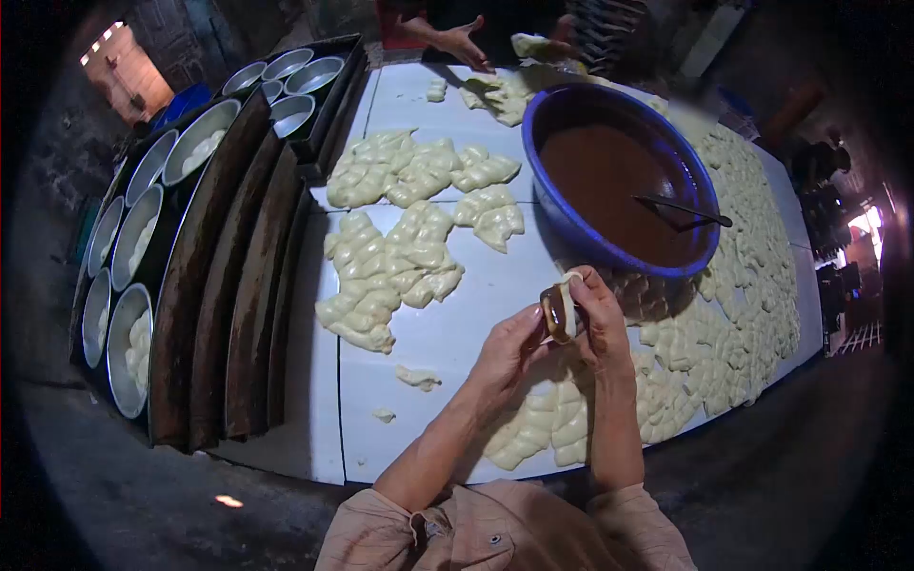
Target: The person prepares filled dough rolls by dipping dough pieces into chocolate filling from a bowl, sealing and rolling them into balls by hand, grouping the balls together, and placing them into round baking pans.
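Note:
A small piece of dough (569, 303) with glossy brown filling (553, 308) on it is held between my hands, above the white table. My left hand (511, 344) grips its left and lower side, fingers curled in. From the other side my right hand (602, 314) pinches the dough's upper edge; some fingertips are hidden behind it. Just beyond my hands stands a blue basin (700, 249) of brown filling (600, 186), with a dark-handled utensil (685, 211) resting in it. Flattened dough pieces (543, 423) lie beneath my forearms.
More dough sheets (400, 252) cover the table's left part, and many pieces (733, 333) spread along the right. Dark trays (252, 314) are stacked at left, with round metal tins (131, 352) holding dough. Across the table, another person's hand (464, 45) reaches over dough.

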A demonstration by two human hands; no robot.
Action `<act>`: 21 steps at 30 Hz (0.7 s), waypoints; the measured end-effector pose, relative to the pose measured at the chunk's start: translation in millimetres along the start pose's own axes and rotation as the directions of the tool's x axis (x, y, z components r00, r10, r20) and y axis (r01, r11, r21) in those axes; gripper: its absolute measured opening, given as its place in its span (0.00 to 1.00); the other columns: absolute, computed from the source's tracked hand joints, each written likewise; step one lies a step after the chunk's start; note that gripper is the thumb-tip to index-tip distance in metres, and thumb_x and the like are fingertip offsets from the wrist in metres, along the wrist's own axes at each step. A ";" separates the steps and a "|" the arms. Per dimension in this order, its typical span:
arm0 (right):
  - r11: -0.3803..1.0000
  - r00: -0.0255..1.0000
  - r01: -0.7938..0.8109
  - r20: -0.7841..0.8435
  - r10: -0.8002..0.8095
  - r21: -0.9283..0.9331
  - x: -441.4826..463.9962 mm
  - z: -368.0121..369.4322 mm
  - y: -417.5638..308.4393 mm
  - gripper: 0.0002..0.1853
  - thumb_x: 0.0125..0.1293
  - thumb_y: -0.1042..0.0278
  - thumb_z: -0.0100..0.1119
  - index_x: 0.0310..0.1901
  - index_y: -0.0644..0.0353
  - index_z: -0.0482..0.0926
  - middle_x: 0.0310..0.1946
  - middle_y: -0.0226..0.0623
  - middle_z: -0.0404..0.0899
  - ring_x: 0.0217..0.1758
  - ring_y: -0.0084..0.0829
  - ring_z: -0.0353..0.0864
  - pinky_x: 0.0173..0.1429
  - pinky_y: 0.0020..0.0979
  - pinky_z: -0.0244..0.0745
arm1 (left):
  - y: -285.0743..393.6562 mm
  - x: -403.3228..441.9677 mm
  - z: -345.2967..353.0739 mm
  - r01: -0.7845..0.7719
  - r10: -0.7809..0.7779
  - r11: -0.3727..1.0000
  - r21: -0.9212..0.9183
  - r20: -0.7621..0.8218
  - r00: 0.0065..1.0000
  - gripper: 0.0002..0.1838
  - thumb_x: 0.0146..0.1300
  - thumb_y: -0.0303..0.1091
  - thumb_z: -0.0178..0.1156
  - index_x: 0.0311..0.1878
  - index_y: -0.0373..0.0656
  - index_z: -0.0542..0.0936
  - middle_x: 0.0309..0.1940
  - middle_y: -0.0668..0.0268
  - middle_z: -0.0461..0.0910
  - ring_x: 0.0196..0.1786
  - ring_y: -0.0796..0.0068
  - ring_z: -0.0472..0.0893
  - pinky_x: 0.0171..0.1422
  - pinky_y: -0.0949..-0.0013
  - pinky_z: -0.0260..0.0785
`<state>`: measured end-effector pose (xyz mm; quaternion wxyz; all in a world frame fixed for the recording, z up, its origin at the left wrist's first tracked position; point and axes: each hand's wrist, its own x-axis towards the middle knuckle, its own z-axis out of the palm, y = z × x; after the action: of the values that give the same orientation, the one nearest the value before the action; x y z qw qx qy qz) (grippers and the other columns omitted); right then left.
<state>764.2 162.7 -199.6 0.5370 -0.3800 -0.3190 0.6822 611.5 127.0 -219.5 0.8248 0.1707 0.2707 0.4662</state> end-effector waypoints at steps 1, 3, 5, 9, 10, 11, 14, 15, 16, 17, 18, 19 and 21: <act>0.999 0.999 -0.029 0.024 0.029 0.018 -5.1 -0.7 5.5 0.07 0.73 0.68 0.55 0.48 0.58 0.74 0.36 0.33 0.81 0.33 0.22 0.82 0.34 0.23 0.78 | 3.1 -6.4 -7.8 0.004 -0.002 1.000 0.024 -0.074 0.997 0.23 0.75 0.44 0.53 0.64 0.38 0.73 0.52 0.64 0.81 0.53 0.76 0.81 0.60 0.66 0.74; 0.999 0.998 -0.002 0.063 0.005 -0.054 -14.4 8.5 16.6 0.10 0.70 0.69 0.58 0.50 0.59 0.74 0.42 0.33 0.80 0.41 0.22 0.81 0.46 0.26 0.78 | 6.1 -14.9 -29.6 -0.052 0.049 0.999 -0.013 -0.191 0.980 0.18 0.72 0.41 0.59 0.57 0.39 0.78 0.43 0.63 0.85 0.43 0.77 0.84 0.53 0.70 0.78; 0.942 0.999 0.013 0.052 0.004 -0.336 -29.7 27.0 25.5 0.25 0.60 0.70 0.68 0.58 0.60 0.74 0.53 0.37 0.77 0.53 0.28 0.78 0.60 0.30 0.73 | 14.3 -20.1 -36.6 -0.100 0.124 0.991 0.085 -0.357 0.926 0.14 0.71 0.35 0.60 0.53 0.36 0.82 0.40 0.66 0.85 0.39 0.82 0.82 0.47 0.77 0.77; 0.512 0.910 0.360 0.171 -0.378 -0.780 -37.1 53.7 55.1 0.22 0.60 0.75 0.68 0.57 0.62 0.78 0.60 0.45 0.72 0.55 0.34 0.78 0.62 0.34 0.74 | 17.1 -32.1 -39.4 -0.249 0.356 0.918 0.308 -0.368 0.859 0.15 0.70 0.33 0.62 0.53 0.33 0.83 0.44 0.62 0.85 0.43 0.81 0.82 0.47 0.77 0.76; 0.448 0.886 0.387 0.190 -0.423 -0.806 -35.9 55.5 63.7 0.19 0.61 0.76 0.67 0.55 0.62 0.80 0.59 0.45 0.73 0.54 0.35 0.78 0.62 0.35 0.74 | 12.4 -31.2 -38.4 -0.292 0.418 0.888 0.356 -0.358 0.835 0.15 0.70 0.32 0.63 0.54 0.32 0.82 0.46 0.60 0.85 0.45 0.80 0.82 0.48 0.77 0.76; 0.381 0.860 0.409 0.210 -0.465 -0.829 -35.5 59.2 69.4 0.17 0.62 0.77 0.66 0.54 0.62 0.81 0.58 0.45 0.73 0.53 0.36 0.79 0.61 0.35 0.74 | 10.3 -31.2 -39.2 -0.331 0.476 0.853 0.403 -0.344 0.809 0.16 0.69 0.31 0.63 0.55 0.31 0.82 0.47 0.59 0.85 0.46 0.79 0.82 0.48 0.76 0.76; 0.405 0.843 0.419 0.183 -0.505 -0.813 -28.9 63.0 74.2 0.11 0.65 0.76 0.62 0.48 0.61 0.84 0.41 0.40 0.80 0.41 0.34 0.81 0.50 0.33 0.76 | 16.4 -36.0 -40.5 -0.372 0.567 0.758 0.535 -0.261 0.781 0.18 0.67 0.31 0.66 0.57 0.32 0.81 0.50 0.59 0.84 0.49 0.78 0.82 0.50 0.74 0.77; 0.401 0.843 0.425 0.193 -0.503 -0.811 -26.6 61.6 74.3 0.10 0.66 0.75 0.62 0.48 0.60 0.84 0.37 0.39 0.81 0.39 0.33 0.81 0.47 0.32 0.75 | 20.4 -36.9 -37.7 -0.383 0.565 0.762 0.523 -0.246 0.788 0.19 0.66 0.31 0.66 0.57 0.33 0.81 0.49 0.60 0.85 0.48 0.78 0.82 0.50 0.73 0.77; 0.577 0.916 0.335 0.113 -0.385 -0.745 -27.2 64.9 69.2 0.09 0.66 0.72 0.63 0.47 0.61 0.84 0.33 0.36 0.81 0.36 0.28 0.79 0.44 0.28 0.73 | 30.0 -39.6 -33.9 -0.287 0.432 0.855 0.432 -0.286 0.856 0.18 0.65 0.34 0.68 0.55 0.36 0.83 0.45 0.62 0.86 0.44 0.79 0.83 0.46 0.75 0.77; 0.677 0.960 0.236 0.056 -0.276 -0.697 -28.2 66.0 65.7 0.10 0.66 0.72 0.63 0.47 0.62 0.84 0.33 0.35 0.82 0.36 0.27 0.79 0.45 0.27 0.73 | 39.9 -40.8 -33.6 -0.208 0.365 0.869 0.450 -0.296 0.883 0.17 0.66 0.35 0.68 0.54 0.36 0.84 0.43 0.63 0.86 0.43 0.80 0.83 0.44 0.76 0.77; 0.760 0.987 0.127 0.010 -0.158 -0.638 -29.1 65.8 62.1 0.10 0.66 0.71 0.63 0.48 0.62 0.84 0.34 0.34 0.83 0.36 0.26 0.79 0.45 0.26 0.72 | 50.2 -41.7 -34.5 -0.129 0.297 0.875 0.467 -0.307 0.904 0.17 0.66 0.37 0.68 0.53 0.37 0.84 0.42 0.64 0.86 0.41 0.80 0.83 0.43 0.77 0.77; 0.823 0.999 0.014 -0.025 -0.035 -0.568 -29.5 64.0 59.6 0.11 0.65 0.71 0.64 0.48 0.63 0.84 0.34 0.33 0.83 0.36 0.25 0.78 0.46 0.25 0.72 | 58.1 -42.4 -36.9 -0.051 0.230 0.874 0.483 -0.319 0.920 0.17 0.66 0.38 0.68 0.52 0.38 0.84 0.40 0.65 0.86 0.40 0.80 0.83 0.41 0.78 0.76; 0.853 0.991 0.109 0.119 -0.055 -0.511 -35.4 57.3 60.8 0.12 0.64 0.72 0.65 0.49 0.63 0.84 0.42 0.35 0.83 0.40 0.23 0.77 0.46 0.25 0.72 | 65.4 -42.9 -45.0 -0.041 0.197 0.883 0.468 -0.289 0.937 0.17 0.66 0.40 0.67 0.51 0.39 0.84 0.39 0.66 0.86 0.39 0.81 0.83 0.37 0.79 0.76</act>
<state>689.8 113.2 -215.6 0.4275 -0.4616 -0.5324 0.5663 522.0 124.6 -208.1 0.6746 0.2953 0.4942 0.4620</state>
